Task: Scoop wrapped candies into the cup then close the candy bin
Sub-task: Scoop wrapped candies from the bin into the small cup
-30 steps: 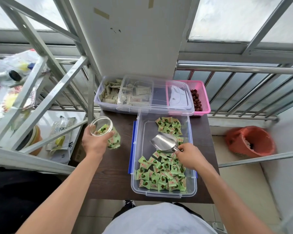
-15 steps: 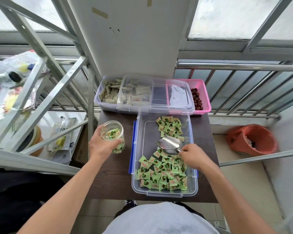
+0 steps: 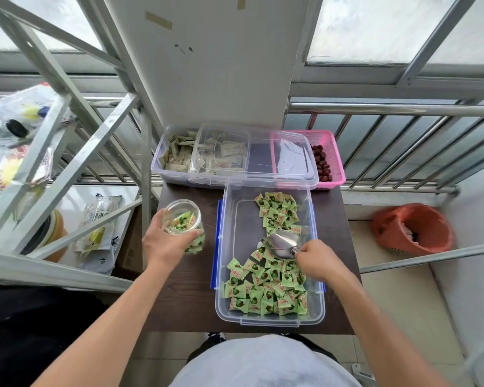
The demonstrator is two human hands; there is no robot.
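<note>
A clear candy bin (image 3: 316, 308) with blue clips sits open on the dark table (image 3: 187, 297), holding several green wrapped candies (image 3: 266, 289) at its near and far ends. My right hand (image 3: 317, 259) grips the handle of a metal scoop (image 3: 282, 243), whose mouth lies low among the candies in the middle of the bin. My left hand (image 3: 165, 244) holds a clear cup (image 3: 182, 219) upright just left of the bin; it has some green candies in it. The bin's clear lid (image 3: 252, 155) rests across the containers at the back.
Behind the bin stand a clear box of pale sachets (image 3: 176, 157) and a pink basket (image 3: 330, 152) of red dates. A metal rack (image 3: 53, 129) crowds the left. A railing (image 3: 402, 110) runs behind, and an orange basket (image 3: 413, 227) sits on the floor at right.
My left hand has brought the cup upright and closer to the bin. My right hand has lowered the scoop from a raised tilt down among the candies.
</note>
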